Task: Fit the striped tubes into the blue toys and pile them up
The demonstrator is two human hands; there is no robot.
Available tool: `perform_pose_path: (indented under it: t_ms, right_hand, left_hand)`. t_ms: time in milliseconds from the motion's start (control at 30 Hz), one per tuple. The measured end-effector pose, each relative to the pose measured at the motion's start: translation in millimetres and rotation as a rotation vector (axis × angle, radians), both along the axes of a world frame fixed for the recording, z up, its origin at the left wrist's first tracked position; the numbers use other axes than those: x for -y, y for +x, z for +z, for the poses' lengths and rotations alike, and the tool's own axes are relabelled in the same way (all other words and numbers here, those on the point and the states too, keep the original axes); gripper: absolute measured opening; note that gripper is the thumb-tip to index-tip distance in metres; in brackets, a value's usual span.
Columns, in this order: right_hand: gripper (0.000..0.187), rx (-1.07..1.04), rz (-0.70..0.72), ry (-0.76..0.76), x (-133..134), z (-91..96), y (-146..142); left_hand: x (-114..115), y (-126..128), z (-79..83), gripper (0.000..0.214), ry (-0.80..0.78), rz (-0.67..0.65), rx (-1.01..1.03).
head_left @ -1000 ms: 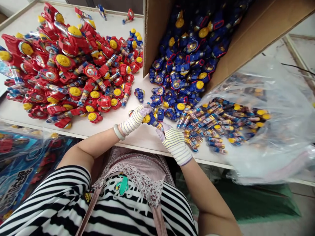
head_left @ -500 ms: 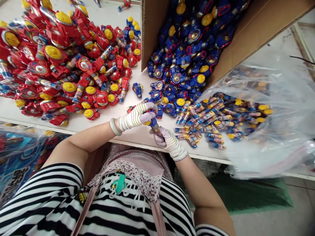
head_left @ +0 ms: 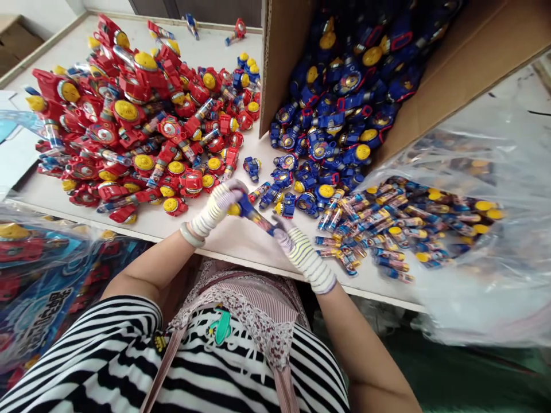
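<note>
Blue toy watch (head_left: 249, 209) held, fingers clamped, between gloved left hand (head_left: 217, 207) and right hand (head_left: 299, 248).

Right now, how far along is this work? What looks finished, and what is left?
The blue toys heaped in the cardboard box look done. In hand: one blue toy between the left hand and right hand. Remaining, it seems: the wrapped tubes by the plastic bag, and the red toys.

The gloved left hand (head_left: 214, 210) and right hand (head_left: 298, 246) grip 1 blue plastic toy (head_left: 252, 210).
</note>
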State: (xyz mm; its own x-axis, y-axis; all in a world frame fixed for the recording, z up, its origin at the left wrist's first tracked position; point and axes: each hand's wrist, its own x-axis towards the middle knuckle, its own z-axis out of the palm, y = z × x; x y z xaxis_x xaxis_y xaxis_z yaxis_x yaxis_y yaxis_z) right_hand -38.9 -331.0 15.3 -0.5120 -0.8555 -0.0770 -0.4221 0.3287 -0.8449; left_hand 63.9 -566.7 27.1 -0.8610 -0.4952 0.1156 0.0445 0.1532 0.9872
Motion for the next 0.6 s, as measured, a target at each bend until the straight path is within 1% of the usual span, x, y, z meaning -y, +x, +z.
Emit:
perform_pose_path:
  t_ms: [67, 100, 133, 200, 267, 333, 367, 433, 500, 533, 600]
  right_hand:
    - [0.047, -0.340, 0.004, 0.058, 21.6, 9.6, -19.2]
    - [0.044, -0.492, 0.049, 0.111, 35.9, 13.8, -26.4]
    - [0.040, -0.616, 0.118, 0.168, 51.9, 16.9, -31.1]
    - [0.039, -0.764, 0.282, 0.269, 86.4, 18.2, -34.0]
    - [0.040, -0.809, 0.386, 0.364, 117.1, 13.3, -32.5]
    - [0.037, -0.814, 0.417, 0.441, 137.3, 5.7, -33.2]
    - [0.034, -0.811, 0.425, 0.457, 142.6, 2.5, -35.4]
    - [0.031, -0.789, 0.423, 0.444, 145.5, -0.4, -43.0]
    - [0.042, -0.744, 0.384, 0.419, 142.3, 2.2, -51.6]
    - [0.047, -0.715, 0.357, 0.407, 140.1, 5.1, -55.4]
    - [0.048, -0.682, 0.306, 0.389, 136.9, 12.4, -61.1]
  left_hand:
    - [23.2, 8.9, -2.6, 0.027, 0.037, 0.198, -0.043]
    - [31.5, 13.7, -4.1, 0.029, 0.071, 0.255, -0.047]
    - [37.0, 18.6, -5.7, 0.031, 0.107, 0.273, -0.036]
    - [40.5, 28.0, -8.9, 0.033, 0.161, 0.207, 0.021]
    - [38.6, 34.1, -12.5, 0.034, 0.188, 0.116, 0.083]
    - [37.1, 34.3, -16.1, 0.043, 0.194, 0.062, 0.134]
    - [37.5, 32.0, -17.6, 0.050, 0.201, 0.050, 0.160]
    - [40.0, 23.6, -19.5, 0.071, 0.218, 0.020, 0.235]
    - [42.7, 12.0, -18.7, 0.088, 0.209, -0.058, 0.315]
    - [43.6, 5.6, -16.8, 0.089, 0.190, -0.108, 0.335]
    - [44.7, -7.6, -9.7, 0.077, 0.097, -0.194, 0.323]
